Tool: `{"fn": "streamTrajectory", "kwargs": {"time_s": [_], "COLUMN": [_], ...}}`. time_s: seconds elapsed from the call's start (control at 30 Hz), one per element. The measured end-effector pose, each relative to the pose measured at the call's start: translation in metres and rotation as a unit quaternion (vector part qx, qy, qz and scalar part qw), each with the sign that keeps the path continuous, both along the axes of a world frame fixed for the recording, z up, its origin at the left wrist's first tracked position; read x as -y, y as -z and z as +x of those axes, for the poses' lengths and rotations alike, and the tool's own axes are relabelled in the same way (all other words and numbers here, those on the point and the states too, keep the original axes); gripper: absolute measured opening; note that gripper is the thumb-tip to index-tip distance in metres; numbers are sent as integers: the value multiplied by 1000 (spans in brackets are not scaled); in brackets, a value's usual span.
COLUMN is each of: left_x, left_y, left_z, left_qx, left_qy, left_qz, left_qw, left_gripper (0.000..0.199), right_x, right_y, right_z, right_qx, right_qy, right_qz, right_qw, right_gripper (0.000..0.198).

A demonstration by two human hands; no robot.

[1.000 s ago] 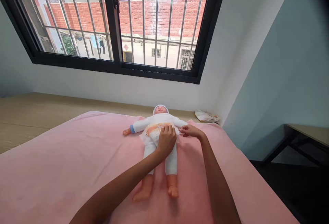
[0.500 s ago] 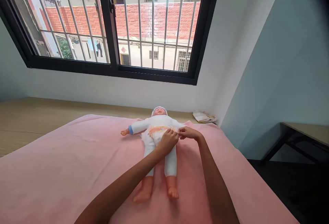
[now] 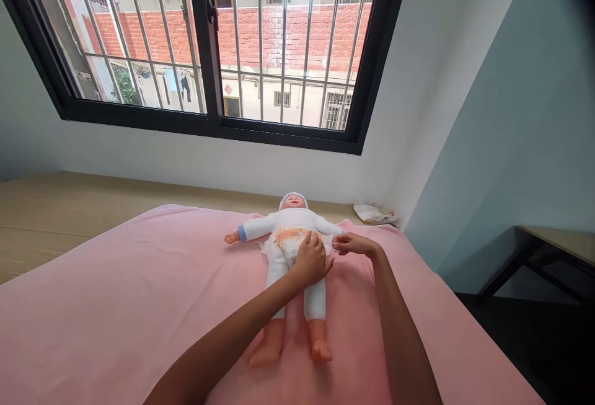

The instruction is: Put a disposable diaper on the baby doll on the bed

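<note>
A baby doll (image 3: 294,218) in white clothes and a cap lies on its back, legs toward me. Around its hips is a white diaper (image 3: 289,245) with an orange printed front band. My left hand (image 3: 312,260) lies on the diaper's front, fingers extended and thumb apart, covering part of it. Beside the doll's hip, my right hand (image 3: 356,244) has its fingertips pinched on the white side tab of the diaper, mostly hidden by the fingers. Both of the doll's bare feet show below the white legs.
A pink sheet (image 3: 162,287) lies under the doll. A folded white diaper (image 3: 373,212) rests on the wooden ledge (image 3: 116,191) at the back right. Above is a barred window (image 3: 288,138) with a black frame. A dark-legged table (image 3: 558,242) stands at the right.
My left hand has opened from a closer grip near the tab, its thumb now apart. My right hand has drawn slightly outward, pulling the side of the diaper. The view has shifted slightly.
</note>
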State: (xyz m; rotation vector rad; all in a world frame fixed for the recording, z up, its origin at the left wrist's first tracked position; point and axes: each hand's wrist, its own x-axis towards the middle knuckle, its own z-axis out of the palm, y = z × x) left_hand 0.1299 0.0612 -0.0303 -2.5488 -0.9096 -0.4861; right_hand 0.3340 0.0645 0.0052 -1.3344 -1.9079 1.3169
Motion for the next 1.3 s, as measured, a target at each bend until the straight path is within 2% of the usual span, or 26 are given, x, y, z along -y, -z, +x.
{"fn": "streamTrajectory", "kwargs": {"time_s": [0.17,0.3,0.5,0.57,0.67,0.8,1.07,1.3], "left_x": [-1,1,10,11,8,5,7,8], "left_y": [4,1,-8,-8,-6,-1,-1,-2], "left_z": [0,-1,-3,-3,-5,-5,2,0], "left_qx": [4,15,23,21,30,42,13,-12], "left_qy": [5,11,65,82,70,26,-15,-15], "left_qz": [5,14,26,26,19,4,-32,-54], "left_qw": [1000,1000,997,996,997,999,999,998], "left_gripper": [65,61,30,31,41,52,79,85], "right_x": [-2,-4,-3,-3,-4,-5,-4,-4], "right_y": [5,6,2,1,2,3,1,2], "right_z": [3,2,-2,-3,-2,-2,-2,0], "right_qx": [1,5,5,9,18,20,27,41], "right_qy": [12,31,62,71,83,72,7,4], "right_qz": [-20,-30,-35,-39,-43,-38,-11,-10], "right_qw": [1000,999,997,997,996,996,1000,999], "right_gripper": [72,67,35,25,21,27,67,72]}}
